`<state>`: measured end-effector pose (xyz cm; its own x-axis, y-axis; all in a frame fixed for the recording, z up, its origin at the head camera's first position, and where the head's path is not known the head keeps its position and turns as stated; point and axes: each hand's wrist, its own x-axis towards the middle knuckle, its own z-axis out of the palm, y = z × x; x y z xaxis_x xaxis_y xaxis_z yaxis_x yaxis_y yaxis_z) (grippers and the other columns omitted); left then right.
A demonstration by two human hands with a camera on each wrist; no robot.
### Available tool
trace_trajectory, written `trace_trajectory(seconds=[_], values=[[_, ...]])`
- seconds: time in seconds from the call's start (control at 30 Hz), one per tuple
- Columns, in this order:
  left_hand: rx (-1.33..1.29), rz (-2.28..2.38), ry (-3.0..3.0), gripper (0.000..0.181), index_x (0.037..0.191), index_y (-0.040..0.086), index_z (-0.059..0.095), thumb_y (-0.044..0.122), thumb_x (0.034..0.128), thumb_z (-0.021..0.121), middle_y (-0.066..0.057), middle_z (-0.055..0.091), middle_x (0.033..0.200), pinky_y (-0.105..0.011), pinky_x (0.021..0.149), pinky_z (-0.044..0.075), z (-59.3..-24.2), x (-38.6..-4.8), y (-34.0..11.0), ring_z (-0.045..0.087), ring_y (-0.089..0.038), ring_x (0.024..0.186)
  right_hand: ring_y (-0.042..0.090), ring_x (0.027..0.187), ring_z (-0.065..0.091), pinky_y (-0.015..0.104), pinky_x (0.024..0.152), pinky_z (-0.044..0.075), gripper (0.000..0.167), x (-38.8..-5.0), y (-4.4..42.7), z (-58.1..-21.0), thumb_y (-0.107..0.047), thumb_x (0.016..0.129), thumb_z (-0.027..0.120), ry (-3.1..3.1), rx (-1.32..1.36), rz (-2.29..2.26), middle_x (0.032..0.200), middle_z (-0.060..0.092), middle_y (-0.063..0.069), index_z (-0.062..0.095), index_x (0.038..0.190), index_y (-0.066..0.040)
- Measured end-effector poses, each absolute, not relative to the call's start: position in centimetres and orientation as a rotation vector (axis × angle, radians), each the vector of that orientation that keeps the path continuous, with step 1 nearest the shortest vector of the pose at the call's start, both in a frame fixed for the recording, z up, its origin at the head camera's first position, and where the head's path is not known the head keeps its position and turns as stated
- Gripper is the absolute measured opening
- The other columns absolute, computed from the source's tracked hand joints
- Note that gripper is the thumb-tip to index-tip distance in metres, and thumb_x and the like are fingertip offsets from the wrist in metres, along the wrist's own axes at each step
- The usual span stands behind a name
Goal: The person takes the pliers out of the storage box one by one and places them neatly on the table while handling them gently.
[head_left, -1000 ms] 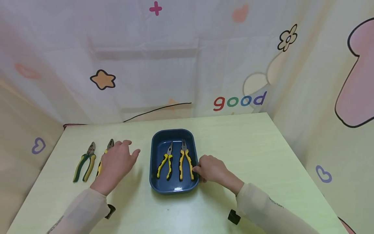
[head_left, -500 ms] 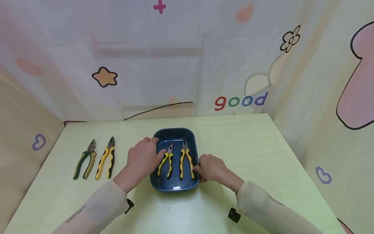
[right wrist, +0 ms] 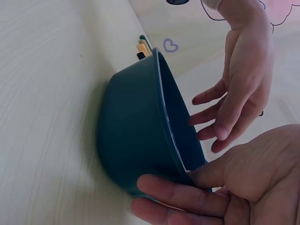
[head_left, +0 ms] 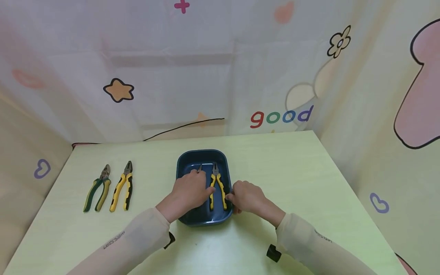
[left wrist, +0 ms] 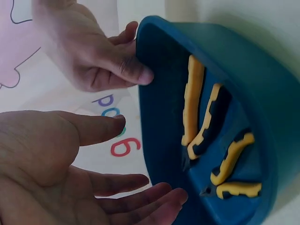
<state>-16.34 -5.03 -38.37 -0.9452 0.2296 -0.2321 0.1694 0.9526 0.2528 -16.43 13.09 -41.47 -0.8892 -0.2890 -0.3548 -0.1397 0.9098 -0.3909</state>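
Tray, pinched on its right side by right hand, beneath left hand with relaxed fingers (lettering "good" behind).

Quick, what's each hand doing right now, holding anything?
Left hand: open over the blue tray, holding nothing.
Right hand: closed on the tray's side, thumb inside, fingers outside.

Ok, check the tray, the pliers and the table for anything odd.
Little stands out: the tray sits upright, and what shows of the pliers, inside it and beside it, looks undamaged. The one oddity is a dark speck on the table in front of the tray, too small to identify.
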Motion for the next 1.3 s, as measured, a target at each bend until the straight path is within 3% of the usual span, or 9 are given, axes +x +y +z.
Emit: trace_trajectory(seconds=[0.1,0.2,0.33,0.4,0.57,0.7,0.87,1.13,1.3], values=[[0.273,0.373,2.798,0.058,0.132,-0.003,0.062,0.043,0.0990,0.069,-0.021,0.063,0.127,-0.043,0.079,0.059,-38.8,-16.8,-4.4,0.066,-0.029,0.092,0.013,0.055,0.061,0.028,0.051,0.043,0.037,-16.4,13.1,-41.5,-0.025,0.103,0.065,2.665,-0.315,-0.510,0.053,0.063,-0.005,0.072,0.070,-0.010],[0.256,0.409,2.742,0.043,0.113,-0.001,0.067,0.039,0.0997,0.069,-0.016,0.066,0.103,-0.035,0.064,0.053,-39.4,-17.3,-3.9,0.061,-0.023,0.073,0.013,0.054,0.060,0.028,0.050,0.043,0.037,-16.4,13.1,-41.5,-0.025,0.103,0.066,2.672,-0.316,-0.511,0.052,0.063,-0.005,0.071,0.069,-0.010],[0.294,0.413,2.693,0.033,0.087,0.004,0.066,0.033,0.1013,0.068,-0.006,0.055,0.072,-0.028,0.055,0.041,-40.4,-17.8,-3.2,0.054,-0.017,0.059,0.013,0.054,0.060,0.027,0.050,0.042,0.038,-16.3,13.1,-41.6,-0.024,0.103,0.066,2.668,-0.309,-0.513,0.051,0.063,-0.006,0.071,0.068,-0.011],[0.323,0.427,2.678,0.032,0.081,0.005,0.065,0.028,0.1019,0.068,-0.005,0.053,0.067,-0.026,0.053,0.040,-40.9,-18.0,-2.9,0.053,-0.016,0.056,0.013,0.054,0.060,0.027,0.049,0.042,0.038,-16.3,13.1,-41.5,-0.024,0.103,0.065,2.665,-0.307,-0.515,0.051,0.062,-0.006,0.071,0.067,-0.011],[0.321,0.494,2.646,0.030,0.075,0.004,0.066,0.018,0.1006,0.069,-0.007,0.055,0.069,-0.026,0.052,0.043,-41.7,-18.0,-1.9,0.055,-0.018,0.055,0.012,0.055,0.060,0.028,0.049,0.041,0.037,-16.3,13.2,-41.5,-0.023,0.103,0.065,2.663,-0.313,-0.527,0.052,0.063,-0.007,0.071,0.068,-0.011],[0.287,0.481,2.634,0.027,0.074,0.004,0.066,0.017,0.0979,0.071,-0.008,0.055,0.074,-0.028,0.060,0.046,-42.2,-18.3,-1.4,0.057,-0.019,0.061,0.012,0.055,0.061,0.028,0.049,0.041,0.036,-16.3,13.2,-41.5,-0.023,0.103,0.066,2.665,-0.322,-0.540,0.051,0.063,-0.007,0.071,0.069,-0.011],[0.270,0.426,2.623,0.020,0.083,0.002,0.069,0.017,0.0954,0.073,-0.011,0.057,0.085,-0.033,0.074,0.050,-42.5,-18.7,-0.9,0.058,-0.024,0.076,0.012,0.055,0.061,0.027,0.049,0.040,0.036,-16.2,13.2,-41.5,-0.023,0.102,0.066,2.668,-0.330,-0.553,0.051,0.062,-0.007,0.071,0.069,-0.010],[0.197,0.343,2.573,0.015,0.094,-0.002,0.074,0.013,0.0940,0.073,-0.017,0.055,0.104,-0.039,0.086,0.054,-42.0,-18.9,-0.2,0.056,-0.029,0.089,0.013,0.056,0.061,0.027,0.050,0.040,0.034,-16.3,13.3,-41.5,-0.021,0.103,0.065,2.651,-0.325,-0.564,0.052,0.063,-0.006,0.071,0.072,-0.008],[0.139,0.280,2.549,0.021,0.104,-0.004,0.072,0.015,0.0961,0.073,-0.018,0.052,0.106,-0.041,0.089,0.055,-41.9,-19.2,0.5,0.057,-0.029,0.089,0.012,0.056,0.061,0.027,0.051,0.043,0.033,-16.4,13.3,-41.6,-0.021,0.103,0.065,2.650,-0.328,-0.565,0.053,0.063,-0.006,0.072,0.073,-0.008]])
